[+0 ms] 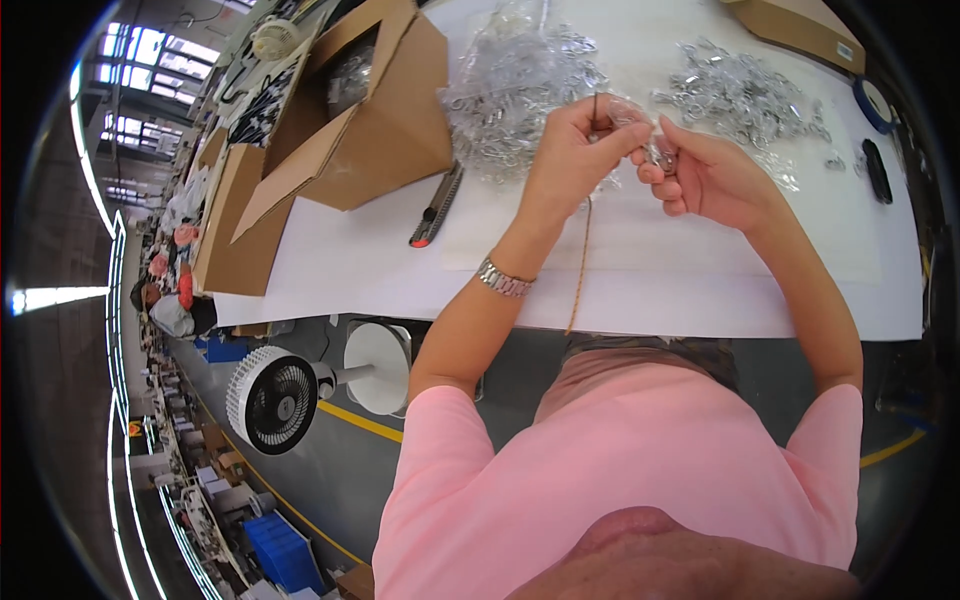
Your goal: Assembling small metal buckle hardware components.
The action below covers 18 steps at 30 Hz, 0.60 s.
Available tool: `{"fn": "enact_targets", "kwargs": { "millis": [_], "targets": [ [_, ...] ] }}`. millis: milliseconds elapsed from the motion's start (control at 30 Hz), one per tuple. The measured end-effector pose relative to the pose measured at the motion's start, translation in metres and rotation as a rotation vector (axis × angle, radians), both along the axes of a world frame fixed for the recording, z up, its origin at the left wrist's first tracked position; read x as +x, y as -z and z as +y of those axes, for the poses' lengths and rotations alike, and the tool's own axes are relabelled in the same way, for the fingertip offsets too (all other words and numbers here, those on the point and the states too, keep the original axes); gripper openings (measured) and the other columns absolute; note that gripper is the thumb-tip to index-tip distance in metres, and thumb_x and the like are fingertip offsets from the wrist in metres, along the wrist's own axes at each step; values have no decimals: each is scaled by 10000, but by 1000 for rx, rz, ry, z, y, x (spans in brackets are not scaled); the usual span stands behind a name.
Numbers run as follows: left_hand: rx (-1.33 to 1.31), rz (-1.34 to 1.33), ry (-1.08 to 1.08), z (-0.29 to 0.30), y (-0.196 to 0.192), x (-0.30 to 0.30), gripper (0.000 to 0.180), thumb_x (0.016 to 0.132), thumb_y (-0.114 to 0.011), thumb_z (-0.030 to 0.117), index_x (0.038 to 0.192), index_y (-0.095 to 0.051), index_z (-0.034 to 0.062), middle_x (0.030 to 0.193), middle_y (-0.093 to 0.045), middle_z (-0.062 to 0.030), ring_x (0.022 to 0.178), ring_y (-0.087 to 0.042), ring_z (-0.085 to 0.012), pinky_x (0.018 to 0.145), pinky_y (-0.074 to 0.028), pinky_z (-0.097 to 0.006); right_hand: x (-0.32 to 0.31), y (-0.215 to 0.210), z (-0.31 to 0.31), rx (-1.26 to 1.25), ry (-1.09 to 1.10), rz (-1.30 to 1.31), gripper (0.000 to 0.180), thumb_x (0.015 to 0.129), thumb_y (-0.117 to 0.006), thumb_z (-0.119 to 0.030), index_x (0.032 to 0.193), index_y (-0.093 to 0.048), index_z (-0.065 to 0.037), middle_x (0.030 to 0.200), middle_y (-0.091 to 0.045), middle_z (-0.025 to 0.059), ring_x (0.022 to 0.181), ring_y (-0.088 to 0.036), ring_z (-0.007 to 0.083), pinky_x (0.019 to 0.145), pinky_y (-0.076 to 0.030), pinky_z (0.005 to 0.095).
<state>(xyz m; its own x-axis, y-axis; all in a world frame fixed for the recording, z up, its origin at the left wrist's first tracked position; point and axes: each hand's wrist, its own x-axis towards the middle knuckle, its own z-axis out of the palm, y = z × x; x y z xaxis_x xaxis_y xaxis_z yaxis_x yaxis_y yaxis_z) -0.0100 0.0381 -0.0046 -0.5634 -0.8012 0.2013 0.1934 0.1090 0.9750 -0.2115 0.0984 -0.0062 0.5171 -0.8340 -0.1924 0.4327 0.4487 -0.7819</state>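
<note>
Both hands meet above the white table, fingers pinched around a small clear plastic bag point(658, 156) that seems to hold a shiny metal piece. My left hand point(580, 150), with a metal watch on its wrist, grips the bag's upper left part between thumb and fingers. From below, my right hand point(712, 178) closes on the other side with curled fingers. A thin brown cord point(583, 262) hangs below the left hand to the table's near edge; its upper end is hidden. Just beyond the left hand lies a pile of bagged metal pieces point(505, 100).
Loose silvery metal pieces point(735, 95) are heaped behind the right hand. An open cardboard box point(395, 130) and a utility knife point(437, 208) are at left. A black tool point(876, 170) and a tape roll point(873, 104) sit at right. A fan point(275, 400) stands left of me.
</note>
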Motion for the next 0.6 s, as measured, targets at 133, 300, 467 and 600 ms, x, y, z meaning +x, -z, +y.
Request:
{"fn": "enact_targets", "kwargs": {
  "millis": [133, 300, 467, 600],
  "targets": [
    [-93, 52, -16, 0, 7, -2, 113, 934, -743, 107, 993, -729, 11, 759, -690, -11, 581, -536, -14, 477, -322, -177, -5, 12, 0, 95, 20, -83, 291, 1077, -561, -278, 1161, -629, -8, 879, -598, -36, 695, -520, 31, 596, -469, 193],
    [81, 86, 94, -4, 3, 8, 95, 938, -710, 85, 1000, -723, 15, 725, -633, 12, 563, -500, -14, 468, -312, -180, -9, 14, -1, 73, 44, -30, 268, 1047, -618, -254, 1138, -641, -2, 851, -593, -50, 671, -490, 12, 577, -435, 181],
    [373, 303, 87, -27, 18, 21, 163, 971, -637, 79, 1110, -699, 20, 721, -576, 22, 548, -439, -21, 464, -293, -188, -6, 0, 3, -150, 193, 233, 290, 1018, -662, -282, 1098, -680, -4, 788, -579, -70, 651, -478, 15, 586, -404, 184],
    [34, -213, -157, -24, 7, 17, 273, 1021, -568, 117, 1257, -666, 20, 778, -598, 16, 626, -457, -38, 538, -347, -194, -1, -3, 2, -338, 309, 472, 272, 1002, -665, -284, 985, -737, -23, 749, -599, -59, 619, -495, 33, 589, -417, 207]
  ]
}}
